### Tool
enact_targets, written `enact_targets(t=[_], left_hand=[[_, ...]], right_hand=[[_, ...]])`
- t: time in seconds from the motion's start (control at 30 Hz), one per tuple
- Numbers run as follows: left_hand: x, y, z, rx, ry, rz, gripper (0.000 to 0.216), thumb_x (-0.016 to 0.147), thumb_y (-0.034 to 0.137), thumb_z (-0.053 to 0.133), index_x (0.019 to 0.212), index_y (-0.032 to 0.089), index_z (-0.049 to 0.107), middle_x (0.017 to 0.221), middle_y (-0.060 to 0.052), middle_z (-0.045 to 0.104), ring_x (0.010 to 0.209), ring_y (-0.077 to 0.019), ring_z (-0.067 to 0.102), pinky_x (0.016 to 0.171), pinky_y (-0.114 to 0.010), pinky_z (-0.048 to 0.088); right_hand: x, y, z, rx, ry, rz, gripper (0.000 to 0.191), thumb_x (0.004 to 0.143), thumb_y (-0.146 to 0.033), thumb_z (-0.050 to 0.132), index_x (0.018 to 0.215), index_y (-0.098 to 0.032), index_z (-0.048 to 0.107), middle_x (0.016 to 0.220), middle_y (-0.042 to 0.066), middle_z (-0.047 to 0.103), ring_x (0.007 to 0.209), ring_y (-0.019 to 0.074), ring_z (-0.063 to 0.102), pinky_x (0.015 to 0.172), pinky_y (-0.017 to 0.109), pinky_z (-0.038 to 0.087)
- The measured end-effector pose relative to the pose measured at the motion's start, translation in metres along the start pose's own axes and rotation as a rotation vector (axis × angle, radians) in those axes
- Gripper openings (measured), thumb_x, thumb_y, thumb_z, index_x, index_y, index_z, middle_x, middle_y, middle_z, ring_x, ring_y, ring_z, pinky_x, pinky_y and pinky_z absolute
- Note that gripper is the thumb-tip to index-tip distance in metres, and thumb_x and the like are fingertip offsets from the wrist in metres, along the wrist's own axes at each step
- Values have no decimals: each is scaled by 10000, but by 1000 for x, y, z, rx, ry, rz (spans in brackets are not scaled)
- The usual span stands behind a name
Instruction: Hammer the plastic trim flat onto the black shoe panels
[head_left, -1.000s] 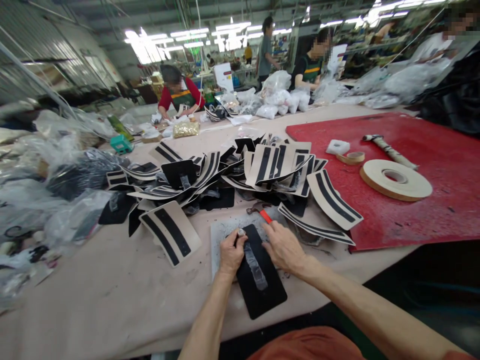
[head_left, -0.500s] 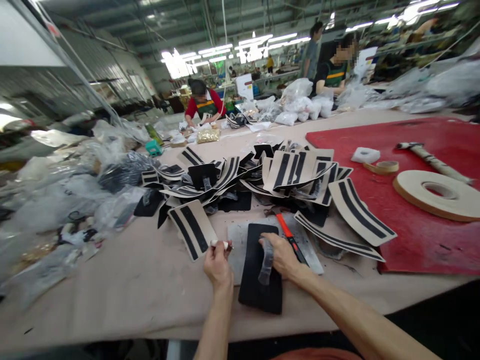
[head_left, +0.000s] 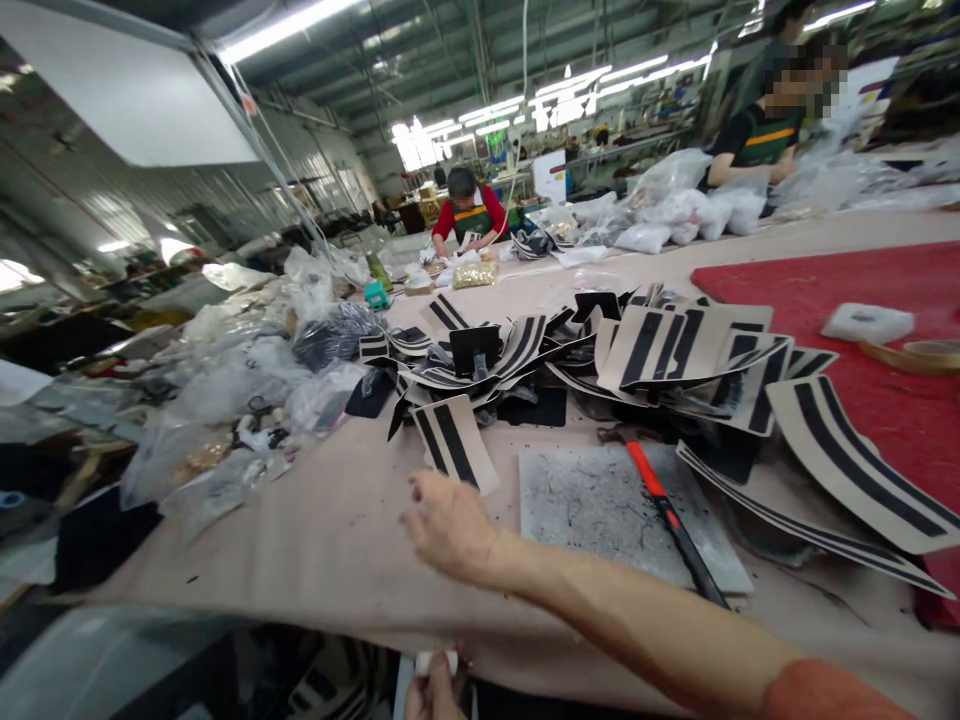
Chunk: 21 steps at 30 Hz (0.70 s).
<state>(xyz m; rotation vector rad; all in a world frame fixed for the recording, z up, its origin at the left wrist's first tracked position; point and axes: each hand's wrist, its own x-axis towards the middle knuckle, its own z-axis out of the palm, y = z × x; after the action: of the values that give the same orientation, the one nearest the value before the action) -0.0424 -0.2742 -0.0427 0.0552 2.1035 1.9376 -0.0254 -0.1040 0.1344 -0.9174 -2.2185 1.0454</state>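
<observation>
My right hand [head_left: 450, 525] is over the tablecloth, fingers apart and holding nothing, just in front of a beige panel with black stripes [head_left: 456, 445]. Low at the table's front edge, my left hand [head_left: 433, 695] is closed on a small white cylindrical piece [head_left: 436, 662]; its exact kind is unclear. A grey metal plate [head_left: 570, 510], strewn with dark bits, lies right of my right hand. Across the plate rests a hammer [head_left: 664, 510] with an orange and black handle.
A heap of striped panels [head_left: 660, 345] spreads behind the plate. Plastic bags [head_left: 247, 380] crowd the left side. At right is a red sheet [head_left: 795, 280] with a white block [head_left: 868, 323]. More striped pieces [head_left: 341, 680] lie below the table edge. A co-worker [head_left: 472, 210] sits opposite.
The black panel has left the plate and is out of sight. My right hand has let go of it and moved left; my left hand has dropped to the table edge. The view has swung left.
</observation>
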Motion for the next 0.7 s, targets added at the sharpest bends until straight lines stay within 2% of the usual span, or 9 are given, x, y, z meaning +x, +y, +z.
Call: enact_targets(t=[0.07,0.1,0.2,0.27,0.4,0.5,0.6,0.7], left_hand=[[1,-6,-3,-53,51,-103,228,762,404,712,817,194,642,692,-36,729,644,-246,739,643,-333,628],[3,-8,-4,-71,61,-143,223,763,400,708,821,193,649,711,-38,738,664,-248,745,661,-332,631],[10,-9,-2,-30,30,-158,252,772,420,687,865,185,681,740,-50,757,710,-263,754,694,-344,634],[17,-7,1,44,23,-116,300,764,451,688,899,184,701,738,-52,762,741,-278,758,731,-369,632],[28,-2,9,102,10,-26,368,726,501,711,897,174,717,737,-64,766,765,-296,758,799,-425,623],[30,2,14,87,-28,-9,394,738,514,708,909,160,714,774,-78,773,777,-296,758,817,-439,619],[27,10,18,95,-58,2,384,760,510,708,915,158,716,794,-74,773,803,-287,755,854,-441,609],[24,26,26,22,-66,26,318,779,460,717,891,162,712,795,-43,762,769,-240,743,870,-409,606]], right_hand=[[36,50,-18,67,108,310,312,808,-284,635,1094,-161,649,1066,123,709,984,260,668,854,352,506],[54,74,-25,65,129,371,325,793,-261,648,1094,-139,647,1077,141,704,1001,263,662,859,351,502],[96,128,-36,85,115,396,432,739,-224,707,1148,-110,630,1089,138,708,953,233,673,809,311,516],[112,144,-32,104,87,361,431,728,-210,714,1140,-105,640,1030,109,725,851,197,678,741,278,521],[131,143,-21,88,13,248,203,727,-190,703,913,-108,712,782,37,717,665,156,631,633,246,487],[137,128,-26,6,-16,156,26,723,-142,687,732,-124,703,662,11,668,661,161,614,648,246,457],[121,112,-49,-86,11,72,85,798,-178,649,743,-148,705,762,36,699,813,187,633,754,261,445],[70,106,-86,-189,86,-119,184,905,-207,544,956,-182,720,1049,67,721,984,183,633,865,273,433]])
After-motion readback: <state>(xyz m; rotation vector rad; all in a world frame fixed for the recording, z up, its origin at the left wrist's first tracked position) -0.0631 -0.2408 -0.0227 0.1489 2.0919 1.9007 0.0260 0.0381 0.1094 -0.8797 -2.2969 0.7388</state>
